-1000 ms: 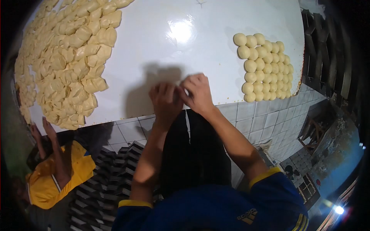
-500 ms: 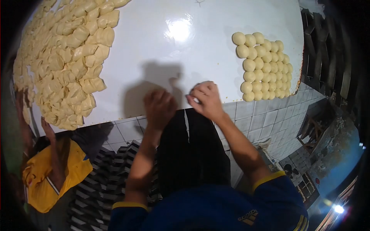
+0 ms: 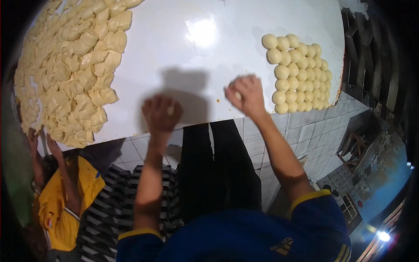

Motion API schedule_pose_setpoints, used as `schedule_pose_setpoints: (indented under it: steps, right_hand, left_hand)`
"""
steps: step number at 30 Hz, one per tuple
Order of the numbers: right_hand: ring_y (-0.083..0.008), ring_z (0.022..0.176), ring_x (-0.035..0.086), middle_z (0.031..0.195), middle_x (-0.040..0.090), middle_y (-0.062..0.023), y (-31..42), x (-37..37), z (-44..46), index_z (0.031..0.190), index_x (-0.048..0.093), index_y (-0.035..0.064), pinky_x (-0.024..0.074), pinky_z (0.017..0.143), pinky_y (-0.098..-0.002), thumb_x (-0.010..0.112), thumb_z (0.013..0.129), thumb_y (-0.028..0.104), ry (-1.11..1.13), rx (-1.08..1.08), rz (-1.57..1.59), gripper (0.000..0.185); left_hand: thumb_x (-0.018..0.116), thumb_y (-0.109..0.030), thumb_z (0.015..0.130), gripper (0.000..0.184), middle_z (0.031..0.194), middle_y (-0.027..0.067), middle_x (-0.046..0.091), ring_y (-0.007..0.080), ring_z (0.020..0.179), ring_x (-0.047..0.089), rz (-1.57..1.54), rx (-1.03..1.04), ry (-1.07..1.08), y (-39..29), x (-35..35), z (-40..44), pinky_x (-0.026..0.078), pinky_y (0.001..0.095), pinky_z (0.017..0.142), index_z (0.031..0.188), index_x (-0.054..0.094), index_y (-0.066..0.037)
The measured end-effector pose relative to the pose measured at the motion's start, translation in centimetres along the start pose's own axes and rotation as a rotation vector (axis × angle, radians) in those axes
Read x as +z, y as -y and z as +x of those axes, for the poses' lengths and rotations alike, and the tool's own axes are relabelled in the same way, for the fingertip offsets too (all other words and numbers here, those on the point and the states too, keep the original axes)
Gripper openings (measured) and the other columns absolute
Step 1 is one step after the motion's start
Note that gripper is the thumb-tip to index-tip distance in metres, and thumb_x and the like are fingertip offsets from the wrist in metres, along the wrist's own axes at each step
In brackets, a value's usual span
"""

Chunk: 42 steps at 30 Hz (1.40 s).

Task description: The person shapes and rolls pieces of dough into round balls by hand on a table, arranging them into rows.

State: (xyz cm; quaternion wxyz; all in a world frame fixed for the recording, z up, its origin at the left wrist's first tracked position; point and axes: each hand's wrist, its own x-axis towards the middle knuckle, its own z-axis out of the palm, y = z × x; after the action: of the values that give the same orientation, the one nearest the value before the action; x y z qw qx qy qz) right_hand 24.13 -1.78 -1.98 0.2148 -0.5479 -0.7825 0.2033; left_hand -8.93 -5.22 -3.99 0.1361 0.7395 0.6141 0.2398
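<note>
On the white tabletop [image 3: 227,48], my left hand [image 3: 162,114] is cupped palm-down near the front edge, its fingers curled over a bit of pale dough [image 3: 170,110] that shows beside the thumb. My right hand [image 3: 247,95] is farther right, also cupped, around a small dough piece [image 3: 238,95] partly visible between thumb and fingers. To the right of it stand several rows of smooth round dough balls [image 3: 293,70], touching one another. A large heap of uneven cut dough pieces [image 3: 83,65] covers the left side of the table.
A co-worker in a yellow shirt [image 3: 65,201] is at the lower left, hands at the table's left front edge. Dark stacked metal shapes [image 3: 104,214] stand below the table. Dark slats [image 3: 371,61] lie beyond its right end. White wall tiles [image 3: 279,139] show beneath.
My hands have moved apart, the left one leftward and the right one rightward toward the dough balls. The co-worker's arms and body have shifted a little.
</note>
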Motion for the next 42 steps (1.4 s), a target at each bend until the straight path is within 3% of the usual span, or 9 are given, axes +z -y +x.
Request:
schedule_pose_setpoints:
  steps: [3,8,11,16,23,26,30,35,42]
  right_hand:
    - [-0.0322,0.096,0.062,0.094,0.067,-0.0028,1.9,2.2,6.1,0.085,0.071,0.016,0.0466,0.085,-0.0467,0.091,0.092,0.021,-0.269,-0.002,-0.027,0.021]
    - [-0.0333,0.097,0.062,0.094,0.066,-0.0036,6.1,3.9,0.8,0.093,0.073,0.0145,0.0495,0.088,-0.0485,0.09,0.091,0.017,-0.102,0.033,0.156,0.017]
    - [-0.0315,0.095,0.061,0.094,0.066,-0.0013,1.3,0.6,-1.6,0.092,0.072,0.0157,0.0491,0.086,-0.0474,0.091,0.093,0.021,-0.024,-0.065,0.083,0.02]
    - [-0.0335,0.097,0.063,0.095,0.066,-0.0021,2.6,2.6,6.1,0.092,0.072,0.016,0.0482,0.087,-0.0473,0.089,0.094,0.024,-0.191,0.018,-0.01,0.019]
    - [-0.0294,0.096,0.061,0.095,0.066,-0.0001,1.9,0.5,-2.0,0.086,0.072,0.0187,0.0483,0.086,-0.0474,0.093,0.09,0.022,-0.025,-0.035,0.098,0.022]
    - [-0.0307,0.091,0.059,0.089,0.066,-0.0001,-0.1,-0.2,3.0,0.084,0.071,0.0175,0.0445,0.082,-0.0478,0.091,0.093,0.021,-0.178,0.013,-0.091,0.022]
    - [-0.0358,0.098,0.063,0.097,0.068,-0.005,4.9,3.8,5.6,0.086,0.074,0.0162,0.0481,0.086,-0.0494,0.089,0.089,0.023,-0.132,0.095,0.029,0.017]
    - [-0.03,0.101,0.066,0.097,0.068,-0.0016,3.3,1.5,-1.7,0.088,0.071,0.0161,0.0492,0.089,-0.0453,0.094,0.089,0.021,-0.048,-0.029,0.094,0.023]
    - [-0.0338,0.098,0.062,0.092,0.067,-0.0035,3.9,3.0,5.9,0.087,0.074,0.0154,0.0474,0.087,-0.0487,0.091,0.091,0.02,-0.146,0.054,0.052,0.018]
  left_hand:
    - [0.083,-0.016,0.09,0.013,0.102,0.007,0.07,0.0368,0.1,0.065,0.008,-0.091,0.001,-2.0,-0.4,6.4,0.047,0.0559,0.094,0.092,0.07,-0.013]
    - [0.083,-0.018,0.091,0.014,0.106,0.0063,0.073,0.0369,0.108,0.067,-0.094,0.024,-0.033,-6.1,1.9,1.4,0.05,0.0518,0.099,0.102,0.076,-0.014]
    - [0.083,-0.018,0.092,0.012,0.105,0.0061,0.072,0.0361,0.106,0.066,-0.038,0.05,0.035,-0.9,0.7,-1.7,0.05,0.053,0.095,0.101,0.075,-0.013]
    - [0.083,-0.017,0.088,0.014,0.101,0.0058,0.07,0.0349,0.101,0.064,-0.069,-0.015,-0.03,-3.0,0.9,7.2,0.049,0.0522,0.092,0.095,0.072,-0.013]
    - [0.085,-0.018,0.085,0.017,0.102,0.0052,0.07,0.0345,0.102,0.064,-0.121,0.098,-0.006,-3.6,0.5,-0.7,0.048,0.0511,0.093,0.095,0.072,-0.014]
    - [0.084,-0.02,0.084,0.019,0.102,0.0095,0.069,0.0378,0.106,0.064,0.051,-0.118,0.082,-0.6,0.0,2.2,0.048,0.0563,0.096,0.094,0.069,-0.013]
    - [0.085,-0.022,0.085,0.019,0.103,0.0084,0.069,0.0371,0.106,0.065,-0.072,-0.068,0.006,-5.6,2.5,5.9,0.048,0.0554,0.097,0.094,0.07,-0.014]
    - [0.085,-0.018,0.085,0.017,0.103,0.0053,0.069,0.0358,0.105,0.064,-0.122,0.083,-0.034,-4.0,2.5,-1.8,0.049,0.052,0.096,0.094,0.07,-0.015]
    - [0.085,-0.02,0.089,0.014,0.1,0.0021,0.071,0.034,0.108,0.066,-0.085,-0.051,0.008,-5.3,2.3,6.8,0.049,0.0506,0.097,0.097,0.074,-0.018]
